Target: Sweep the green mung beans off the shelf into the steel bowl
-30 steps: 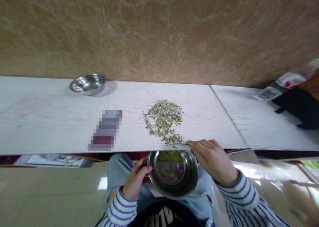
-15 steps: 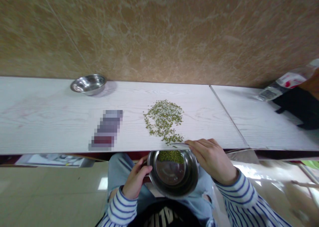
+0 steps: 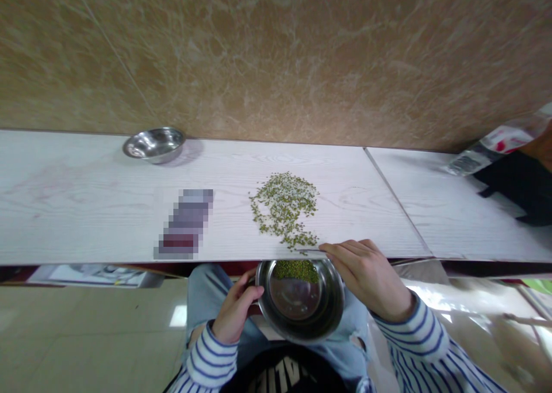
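My left hand (image 3: pixel 239 306) grips the left rim of a stainless steel bowl (image 3: pixel 302 329), thumb over the edge. The bowl sits above my lap, just under the counter's front edge, tilted. Small green beans (image 3: pixel 295 271) lie along its far inner side. More green beans (image 3: pixel 282 203) are spread loosely on the counter beyond it, with pale specks among them. My right hand (image 3: pixel 366 272) is closed at the counter edge on a thin, flat metal tool (image 3: pixel 308 250), seen almost edge-on beside the nearest beans; its exact kind is unclear.
A second, shallow metal bowl (image 3: pixel 154 145) stands near the wall at left. A pixelated flat object (image 3: pixel 184 225) lies left of the beans. At right are a clear plastic bottle (image 3: pixel 483 148) and a black item (image 3: pixel 521 186). A seam (image 3: pixel 397 200) crosses the white counter (image 3: pixel 86 209).
The thin tool's angle has shifted slightly at the counter edge. Both hands, the bowl and the scattered beans look otherwise unchanged; the view has moved a little.
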Available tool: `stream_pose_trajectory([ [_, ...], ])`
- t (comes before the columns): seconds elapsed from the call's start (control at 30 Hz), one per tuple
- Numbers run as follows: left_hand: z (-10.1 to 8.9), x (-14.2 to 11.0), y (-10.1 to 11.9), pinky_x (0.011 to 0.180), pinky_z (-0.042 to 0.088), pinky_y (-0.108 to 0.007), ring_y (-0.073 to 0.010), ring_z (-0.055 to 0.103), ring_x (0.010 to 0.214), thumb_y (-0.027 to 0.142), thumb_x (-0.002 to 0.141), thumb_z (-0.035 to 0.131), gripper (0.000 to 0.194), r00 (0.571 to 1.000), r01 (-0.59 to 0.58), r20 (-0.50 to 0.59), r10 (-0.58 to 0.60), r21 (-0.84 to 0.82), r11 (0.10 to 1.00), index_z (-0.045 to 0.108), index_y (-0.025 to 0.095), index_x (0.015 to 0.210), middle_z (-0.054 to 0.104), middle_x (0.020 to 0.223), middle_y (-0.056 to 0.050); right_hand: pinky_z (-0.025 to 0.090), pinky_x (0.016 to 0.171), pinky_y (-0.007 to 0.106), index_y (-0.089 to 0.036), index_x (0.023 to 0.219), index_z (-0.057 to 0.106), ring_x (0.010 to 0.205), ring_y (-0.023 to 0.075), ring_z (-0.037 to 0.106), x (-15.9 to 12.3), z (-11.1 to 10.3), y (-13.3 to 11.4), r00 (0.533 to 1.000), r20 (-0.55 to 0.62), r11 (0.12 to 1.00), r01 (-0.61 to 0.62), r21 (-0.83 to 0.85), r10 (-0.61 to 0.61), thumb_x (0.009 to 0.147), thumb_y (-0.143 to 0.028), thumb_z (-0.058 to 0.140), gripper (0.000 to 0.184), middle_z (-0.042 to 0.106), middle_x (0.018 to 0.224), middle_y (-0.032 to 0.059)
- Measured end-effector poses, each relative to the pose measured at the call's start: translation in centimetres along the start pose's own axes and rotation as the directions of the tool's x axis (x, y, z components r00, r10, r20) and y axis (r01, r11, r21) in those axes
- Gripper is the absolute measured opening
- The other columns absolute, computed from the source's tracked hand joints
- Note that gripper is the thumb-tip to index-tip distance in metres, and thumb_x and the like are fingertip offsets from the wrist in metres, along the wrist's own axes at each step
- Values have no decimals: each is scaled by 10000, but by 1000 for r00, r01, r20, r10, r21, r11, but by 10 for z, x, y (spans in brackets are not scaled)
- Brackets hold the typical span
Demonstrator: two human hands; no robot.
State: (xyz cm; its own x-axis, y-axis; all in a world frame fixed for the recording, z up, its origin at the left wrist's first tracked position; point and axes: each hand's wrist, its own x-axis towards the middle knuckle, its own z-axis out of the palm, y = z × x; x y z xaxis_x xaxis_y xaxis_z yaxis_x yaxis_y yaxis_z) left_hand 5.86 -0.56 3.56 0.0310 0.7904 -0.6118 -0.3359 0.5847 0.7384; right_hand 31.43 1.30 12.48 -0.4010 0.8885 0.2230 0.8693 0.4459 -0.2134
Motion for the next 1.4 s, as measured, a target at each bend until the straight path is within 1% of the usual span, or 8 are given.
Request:
stream_pose_trajectory([
  [0.17,1,-1,-1,562,480,-276,-198,649,680,269,602,727,454,1000,-2,5,2,8,1000,734,174,1046,747,807,-47,409,752,321,-229,1149,643,858,154,685,3,0,0,1000,9,1000,23,-12,-23,1009,-204,421,264,757,968,24],
  [0.5,-1,-1,-1,555,489,-281,-199,651,679,264,608,727,473,1000,2,-4,-2,-5,1000,726,165,1070,751,804,-45,405,749,324,-219,1153,649,863,164,691,0,-4,6,1000,6,1000,1,-22,-1,1013,-204,422,267,758,967,40],
  [0.63,-1,-1,0,541,494,-276,-186,643,660,258,616,730,443,1000,-6,4,6,-17,1000,712,156,1046,748,789,-41,409,755,332,-212,1145,653,879,165,688,1,-5,5,1000,13,1000,3,-18,-3,1015,-206,417,269,756,989,47],
  [0.77,-1,-1,2,549,503,-275,-179,643,651,245,613,741,429,1000,13,25,-12,-13,1000,708,161,1033,750,778,-35,409,759,335,-217,1129,659,892,165,686,2,-5,4,1000,11,1000,22,-7,-22,1013,-202,425,262,754,1017,46],
  [1.0,2,-5,4,545,505,-266,-169,644,632,239,608,730,385,1000,-10,2,10,-45,999,708,170,986,747,744,-15,406,746,330,-224,1134,665,896,168,683,5,-6,4,999,17,998,47,-33,-46,999,-188,450,256,752,1021,36],
  [1.23,0,-3,3,552,493,-273,-190,657,664,261,593,733,402,1000,-18,-10,18,-22,1000,733,172,985,758,792,-34,395,755,327,-226,1132,669,920,175,677,4,-8,8,999,5,999,36,-24,-36,999,-191,463,248,750,1033,38],
  [1.4,0,-3,4,542,483,-259,-167,636,635,254,591,736,399,1000,-29,-11,29,-26,999,741,171,981,764,807,-37,387,772,322,-236,1135,672,937,174,669,6,-9,7,999,12,999,51,-18,-51,999,-192,468,249,747,1046,40],
])
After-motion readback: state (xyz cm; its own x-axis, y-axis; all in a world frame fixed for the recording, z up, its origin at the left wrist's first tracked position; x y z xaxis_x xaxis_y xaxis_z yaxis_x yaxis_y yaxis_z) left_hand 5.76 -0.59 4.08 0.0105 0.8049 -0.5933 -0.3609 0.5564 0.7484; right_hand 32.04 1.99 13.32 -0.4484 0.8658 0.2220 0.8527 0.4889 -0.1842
